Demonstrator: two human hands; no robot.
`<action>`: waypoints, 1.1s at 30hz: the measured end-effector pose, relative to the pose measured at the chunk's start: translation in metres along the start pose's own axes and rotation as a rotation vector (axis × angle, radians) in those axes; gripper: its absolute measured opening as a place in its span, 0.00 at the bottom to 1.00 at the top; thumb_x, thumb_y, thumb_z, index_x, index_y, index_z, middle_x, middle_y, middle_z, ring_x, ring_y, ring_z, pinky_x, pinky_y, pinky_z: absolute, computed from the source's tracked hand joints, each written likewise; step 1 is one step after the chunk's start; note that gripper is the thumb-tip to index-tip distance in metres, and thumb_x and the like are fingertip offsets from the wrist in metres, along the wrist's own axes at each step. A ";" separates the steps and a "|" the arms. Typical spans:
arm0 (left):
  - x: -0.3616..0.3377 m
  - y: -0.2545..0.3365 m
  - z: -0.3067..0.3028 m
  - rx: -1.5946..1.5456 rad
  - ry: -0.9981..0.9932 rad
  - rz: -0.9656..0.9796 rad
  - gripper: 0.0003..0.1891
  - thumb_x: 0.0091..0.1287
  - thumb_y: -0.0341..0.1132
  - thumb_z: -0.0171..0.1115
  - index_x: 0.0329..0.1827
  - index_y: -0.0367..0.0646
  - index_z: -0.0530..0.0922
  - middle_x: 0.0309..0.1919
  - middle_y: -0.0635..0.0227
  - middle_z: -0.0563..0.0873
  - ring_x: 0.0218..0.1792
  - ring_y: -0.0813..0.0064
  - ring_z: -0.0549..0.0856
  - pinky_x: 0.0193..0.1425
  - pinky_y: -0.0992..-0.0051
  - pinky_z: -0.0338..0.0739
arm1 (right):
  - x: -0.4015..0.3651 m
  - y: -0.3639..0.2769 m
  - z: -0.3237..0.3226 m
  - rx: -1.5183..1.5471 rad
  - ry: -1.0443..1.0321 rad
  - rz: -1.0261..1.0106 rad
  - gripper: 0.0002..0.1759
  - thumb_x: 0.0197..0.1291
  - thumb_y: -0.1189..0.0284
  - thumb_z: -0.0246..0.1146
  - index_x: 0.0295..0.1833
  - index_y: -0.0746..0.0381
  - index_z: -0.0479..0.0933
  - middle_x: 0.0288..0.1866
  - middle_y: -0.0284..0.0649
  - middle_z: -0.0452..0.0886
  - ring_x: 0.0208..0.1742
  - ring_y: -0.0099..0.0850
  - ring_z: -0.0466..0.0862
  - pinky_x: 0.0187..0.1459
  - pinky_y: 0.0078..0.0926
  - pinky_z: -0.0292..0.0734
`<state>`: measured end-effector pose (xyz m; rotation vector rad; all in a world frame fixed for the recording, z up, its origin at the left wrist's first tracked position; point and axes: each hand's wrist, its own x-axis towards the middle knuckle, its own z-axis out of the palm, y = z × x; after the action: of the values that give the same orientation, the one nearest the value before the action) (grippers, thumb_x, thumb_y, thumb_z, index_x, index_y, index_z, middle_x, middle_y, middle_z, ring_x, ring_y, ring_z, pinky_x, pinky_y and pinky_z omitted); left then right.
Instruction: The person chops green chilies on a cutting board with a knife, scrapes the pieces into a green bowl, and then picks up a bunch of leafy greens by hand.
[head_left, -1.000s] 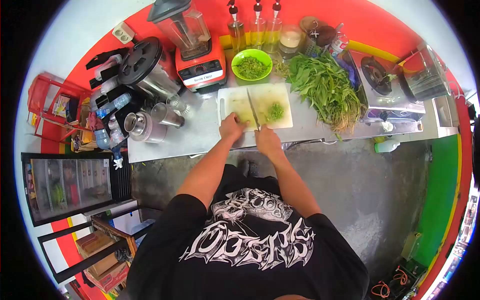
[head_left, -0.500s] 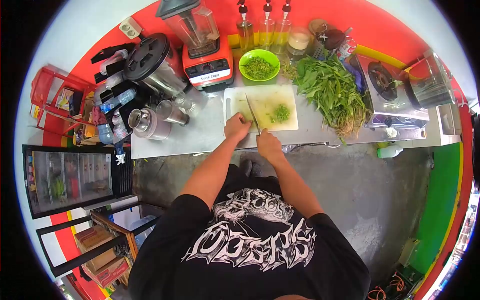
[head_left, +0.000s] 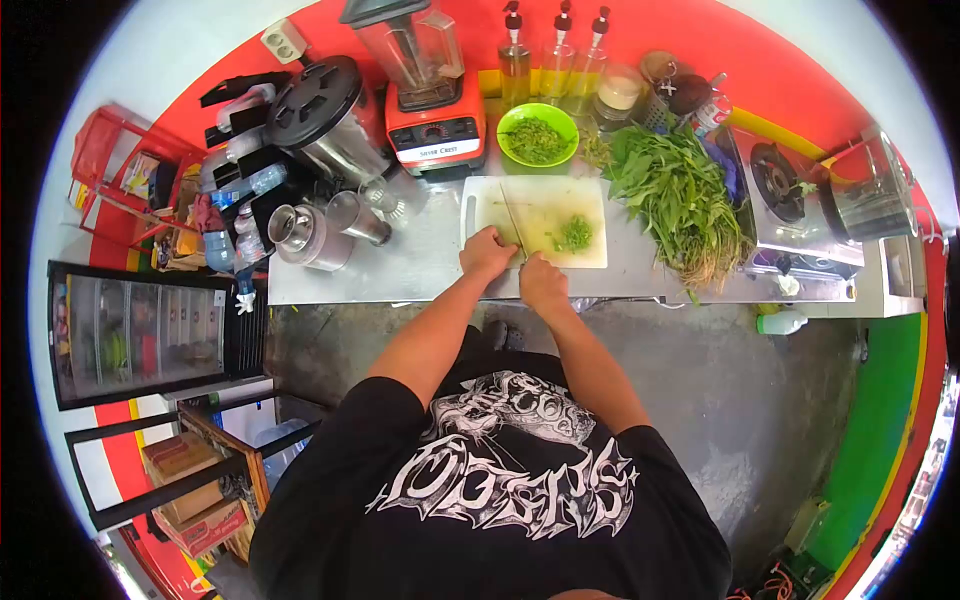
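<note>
My right hand (head_left: 543, 284) is wrapped round the handle of a long kitchen knife (head_left: 512, 216), whose blade points away from me over the white cutting board (head_left: 480, 190). Just left of the blade, my left hand (head_left: 487, 253) rests at the board's near edge with its fingers drawn together; what they pinch is hidden or too small to make out. A small heap of chopped greens (head_left: 573, 235) lies on the board to the right of the knife. Behind the board, a lime-green bowl (head_left: 573, 150) holds more chopped greens.
A large bunch of leafy greens (head_left: 670, 185) lies right of the board, beside a gas stove (head_left: 775, 190). A red blender (head_left: 437, 135), a steel jug (head_left: 305, 240) and a glass cup (head_left: 357, 217) stand to the left. Pump bottles (head_left: 515, 70) line the back wall.
The whole view has shifted slightly, so the counter sits further right. The knife blade now looks thinner, turned more edge-on, and my left fingers are closer to it. Both hands keep their grips.
</note>
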<state>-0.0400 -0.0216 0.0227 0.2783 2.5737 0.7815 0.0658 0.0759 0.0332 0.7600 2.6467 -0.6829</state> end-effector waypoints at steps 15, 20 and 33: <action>-0.003 -0.004 0.000 0.009 0.002 0.016 0.15 0.58 0.49 0.74 0.38 0.50 0.82 0.40 0.67 0.91 0.47 0.60 0.89 0.52 0.59 0.82 | -0.011 -0.003 0.004 0.046 -0.028 0.054 0.23 0.72 0.60 0.56 0.55 0.71 0.77 0.52 0.64 0.85 0.57 0.59 0.86 0.59 0.51 0.81; 0.011 -0.026 0.013 -0.092 -0.006 0.103 0.14 0.59 0.46 0.72 0.40 0.49 0.84 0.39 0.66 0.91 0.46 0.60 0.89 0.52 0.60 0.82 | -0.002 0.002 -0.002 0.036 0.056 0.068 0.22 0.73 0.59 0.57 0.55 0.70 0.75 0.51 0.61 0.86 0.54 0.57 0.87 0.56 0.50 0.82; -0.038 -0.089 -0.034 0.144 0.270 0.077 0.26 0.58 0.57 0.75 0.54 0.59 0.76 0.60 0.62 0.72 0.63 0.50 0.68 0.69 0.51 0.61 | -0.017 0.000 0.004 0.153 -0.029 -0.145 0.24 0.73 0.56 0.57 0.52 0.70 0.76 0.48 0.64 0.85 0.50 0.61 0.86 0.54 0.56 0.80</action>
<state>-0.0282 -0.1225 0.0109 0.3388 2.8956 0.7030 0.0796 0.0668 0.0368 0.5956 2.6660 -0.9367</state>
